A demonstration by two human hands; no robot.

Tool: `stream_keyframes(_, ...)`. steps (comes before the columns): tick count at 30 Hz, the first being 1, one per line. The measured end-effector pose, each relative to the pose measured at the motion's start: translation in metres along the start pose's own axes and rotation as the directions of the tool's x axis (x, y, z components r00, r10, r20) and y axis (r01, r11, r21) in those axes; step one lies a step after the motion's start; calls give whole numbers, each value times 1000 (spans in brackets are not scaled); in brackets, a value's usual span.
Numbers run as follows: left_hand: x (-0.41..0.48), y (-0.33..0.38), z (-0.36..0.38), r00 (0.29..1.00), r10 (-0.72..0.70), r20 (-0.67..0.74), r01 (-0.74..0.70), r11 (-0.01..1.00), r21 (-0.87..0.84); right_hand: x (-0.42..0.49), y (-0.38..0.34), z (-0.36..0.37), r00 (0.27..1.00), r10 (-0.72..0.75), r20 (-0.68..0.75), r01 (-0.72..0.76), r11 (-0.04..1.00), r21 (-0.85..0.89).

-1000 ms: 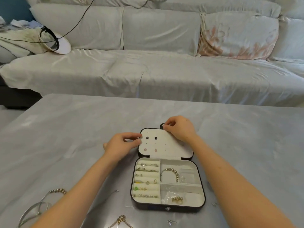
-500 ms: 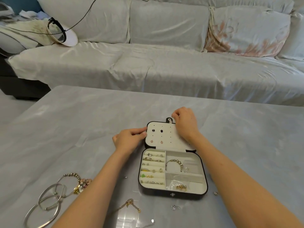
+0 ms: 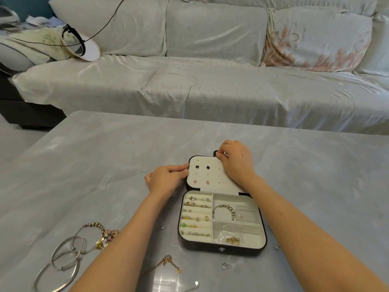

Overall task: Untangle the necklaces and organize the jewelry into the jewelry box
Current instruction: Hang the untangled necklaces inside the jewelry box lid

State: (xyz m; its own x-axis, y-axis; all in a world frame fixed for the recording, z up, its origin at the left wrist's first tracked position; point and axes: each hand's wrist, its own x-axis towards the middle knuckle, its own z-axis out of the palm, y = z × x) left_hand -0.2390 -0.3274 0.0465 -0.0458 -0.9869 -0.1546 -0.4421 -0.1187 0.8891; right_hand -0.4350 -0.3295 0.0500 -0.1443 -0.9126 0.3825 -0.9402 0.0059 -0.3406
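Head view: left hand [image 3: 166, 178] and right hand [image 3: 237, 162], fingers [image 3: 179, 167] tight on jewelry box lid [image 3: 212, 175].

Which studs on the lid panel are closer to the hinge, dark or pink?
The pink studs, low on the panel beside the hinge; the dark studs sit farther up.

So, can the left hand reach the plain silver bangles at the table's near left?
Probably yes: nothing stands between the left hand and the silver bangles. It must first release the black jewelry box's cream lid, which it pinches.
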Motion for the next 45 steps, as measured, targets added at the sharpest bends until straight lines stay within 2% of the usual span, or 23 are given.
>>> stream_keyframes(3,0,0,1,1000,9,7,-9,1000,-7,1,-4,-8,993,-12,-117,21,997,75)
stream_keyframes(9,-2,-3,1,1000,3,5,-3,1000,-27,-12,-23,-56,984,-16,-176,25,999,46)
stream_keyframes(12,-3,-6,-7,999,3,39,2,993,-122,-49,-40,-92,940,-200,-275,225,972,63)
stream_keyframes(15,-12,1,-17,993,61,99,-33,965,-261,-103,-48,-103,883,-388,-263,400,917,-9)
stream_keyframes(17,-20,5,-21,990,101,98,-74,966,-247,-138,-48,-94,834,-493,-248,485,869,-98)
stream_keyframes(19,-29,8,-23,988,121,96,-104,981,-162,-161,-45,-80,800,-555,-228,528,831,-175)
stream_keyframes(22,-40,14,-21,982,147,116,-146,989,-18,-178,-40,-62,792,-569,-222,527,820,-223)
stream_keyframes(24,-48,24,-17,968,233,95,-242,966,93,-184,-39,-54,797,-565,-213,510,819,-261)
stream_keyframes(26,-55,35,-9,924,363,115,-381,873,303,-187,-39,-49,815,-546,-195,489,828,-274)
stream_keyframes(29,-59,45,9,847,480,231,-521,657,544,-191,-41,-50,841,-516,-163,480,851,-214)
stream_keyframes(30,-59,45,16,828,491,272,-548,603,579,-192,-41,-54,851,-497,-167,472,865,-168)
stream_keyframes(32,-63,43,30,815,479,327,-570,559,602,-196,-37,-67,885,-401,-238,405,914,-34)
stream_keyframes(33,-65,41,35,812,477,336,-574,548,609,-197,-31,-74,909,-302,-288,326,945,38)
stream_keyframes(35,-67,37,42,814,480,327,-568,540,621,-200,-8,-89,941,-39,-337,76,992,97)
stream_keyframes(37,-67,31,43,808,515,286,-564,536,628,-202,18,-102,949,205,-238,-198,979,55)
stream_keyframes(39,-68,29,42,771,581,262,-594,508,623,-208,41,-116,923,384,-20,-384,923,-9)
stream_keyframes(40,-69,30,42,741,618,263,-623,486,613,-213,51,-123,902,427,64,-426,904,-26)
stream_keyframes(42,-72,37,40,676,687,266,-680,442,585,-229,67,-141,872,468,142,-467,883,-41)
stream_keyframes(45,-81,56,40,598,751,280,-743,390,543,-259,83,-168,814,563,142,-554,827,-100)
